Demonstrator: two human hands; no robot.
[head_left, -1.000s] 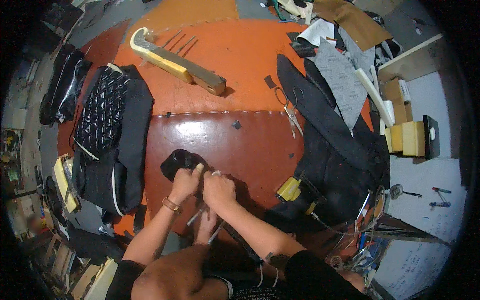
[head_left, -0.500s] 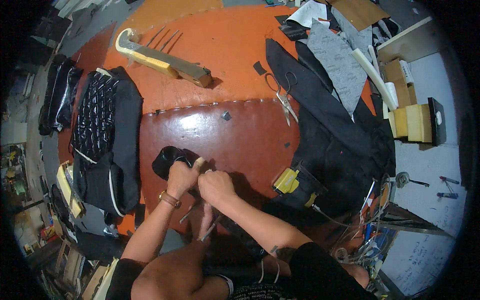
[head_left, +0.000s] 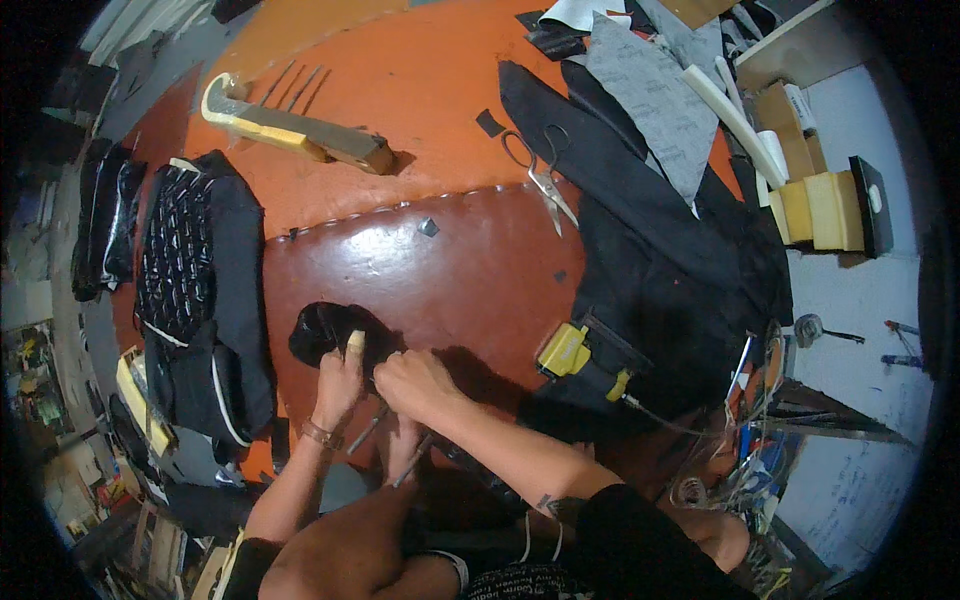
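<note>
A glossy black piece of material bulges up from the brown padded surface just beyond my hands. My left hand is closed on its near edge, with the thumb, wrapped in pale tape, pointing up. My right hand is a fist beside it, knuckles up, at the right edge of the black material; what its fingers grip is hidden. Under my wrists two thin rods stick out close to my bare foot.
Scissors lie beside black fabric. A yellow pneumatic stapler with a hose rests on that fabric. A curved wooden part with foam lies at the far left. A quilted black cover lies left, and foam blocks stand right.
My view has shifted slightly. My left thumb has come upright and my left hand is lower on the black material. The right fist stays close beside it.
</note>
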